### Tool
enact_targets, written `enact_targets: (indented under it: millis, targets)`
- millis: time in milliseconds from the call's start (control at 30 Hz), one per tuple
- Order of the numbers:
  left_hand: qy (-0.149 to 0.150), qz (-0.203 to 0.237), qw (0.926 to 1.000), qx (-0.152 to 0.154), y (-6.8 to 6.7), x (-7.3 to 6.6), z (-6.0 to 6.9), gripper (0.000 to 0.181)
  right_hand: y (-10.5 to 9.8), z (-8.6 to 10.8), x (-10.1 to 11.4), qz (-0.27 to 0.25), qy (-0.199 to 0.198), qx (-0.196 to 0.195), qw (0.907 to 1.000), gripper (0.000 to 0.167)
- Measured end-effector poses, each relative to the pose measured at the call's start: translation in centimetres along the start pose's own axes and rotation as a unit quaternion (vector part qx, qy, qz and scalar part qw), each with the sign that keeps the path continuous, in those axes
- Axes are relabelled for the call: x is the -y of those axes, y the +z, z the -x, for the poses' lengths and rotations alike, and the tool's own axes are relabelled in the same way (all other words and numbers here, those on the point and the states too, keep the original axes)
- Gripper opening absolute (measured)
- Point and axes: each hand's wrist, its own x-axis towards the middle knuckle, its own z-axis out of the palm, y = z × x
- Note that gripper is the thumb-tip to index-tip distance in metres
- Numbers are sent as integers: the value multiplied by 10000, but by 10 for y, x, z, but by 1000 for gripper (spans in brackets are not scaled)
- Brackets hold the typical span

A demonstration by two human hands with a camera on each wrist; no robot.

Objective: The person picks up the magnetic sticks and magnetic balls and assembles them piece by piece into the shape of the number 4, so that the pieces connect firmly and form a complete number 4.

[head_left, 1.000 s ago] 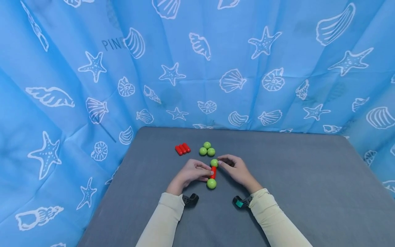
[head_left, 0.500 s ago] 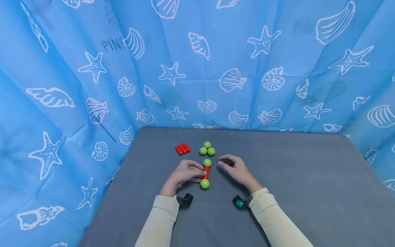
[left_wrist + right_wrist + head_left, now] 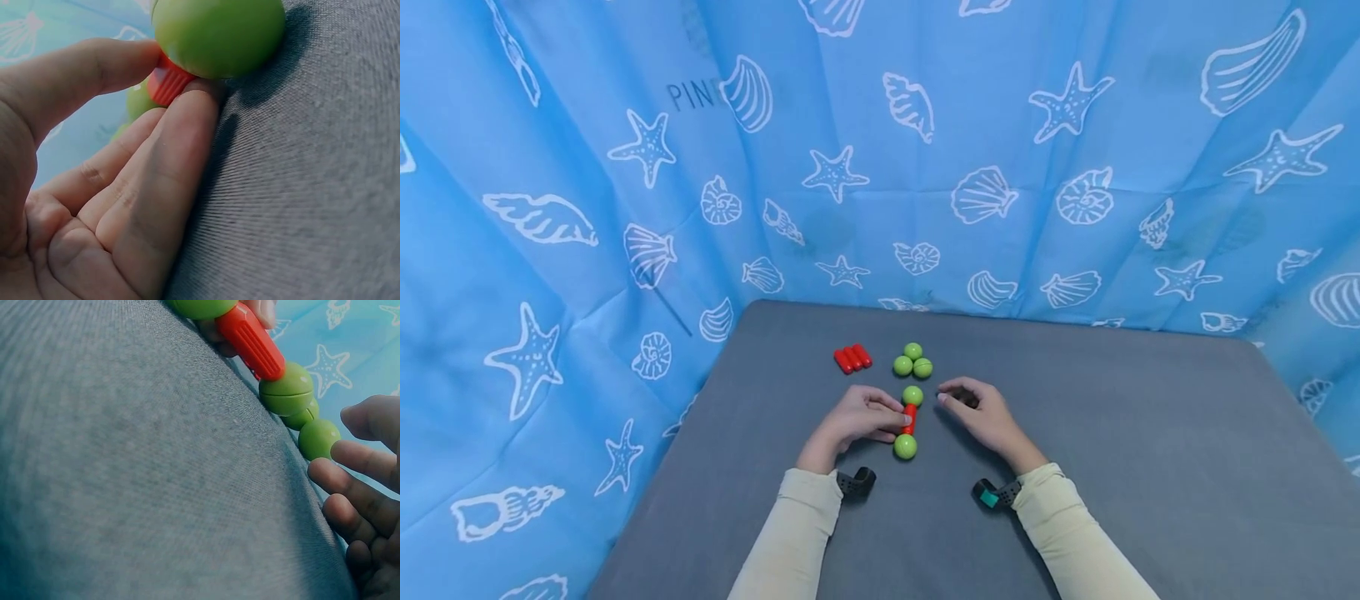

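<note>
My left hand (image 3: 859, 418) pinches a ridged red rod (image 3: 909, 420) between thumb and fingers. At the rod's far end sits a green ball (image 3: 913, 396), and a second green ball (image 3: 906, 447) is at its near end; together they look like a dumbbell lying on the table. In the left wrist view the near green ball (image 3: 219, 34) covers part of the red rod (image 3: 167, 82). My right hand (image 3: 987, 417) rests to the right of this piece, apart from it, with loosely bent fingers and nothing in them. The right wrist view shows the rod (image 3: 251, 342) with its ridges.
Three red rods (image 3: 853, 358) lie side by side at the back left of the grey table (image 3: 1112, 433). Three green balls (image 3: 913, 363) are grouped to their right, behind the joined piece. A blue shell-patterned curtain (image 3: 880, 167) hangs behind and along the sides.
My left hand first shifted the joined rod and balls leftward, away from my right hand, which earlier was by the far ball. Lately the head view has turned slightly.
</note>
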Motion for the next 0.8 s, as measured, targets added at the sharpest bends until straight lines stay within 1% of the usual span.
enact_targets:
  millis: [133,233,500,700,800]
  targets:
    - [-50,-232,9997,0,-3,-1,1,25,0,0,0,-12,19,7,10000,26]
    - [-56,-317,9995,3,-6,-1,1,24,0,1,-1,-24,9,4,10000,27]
    - [-38,-227,9995,210,-10,0,0,27,-1,0,1,15,4,-26,10000,26]
    - [-96,-199,9991,360,-12,1,1,28,0,-1,-1,-109,-93,-59,9999,25]
    - [-127,-216,9987,446,-15,1,1,27,0,-3,-3,-204,-117,-112,9997,25]
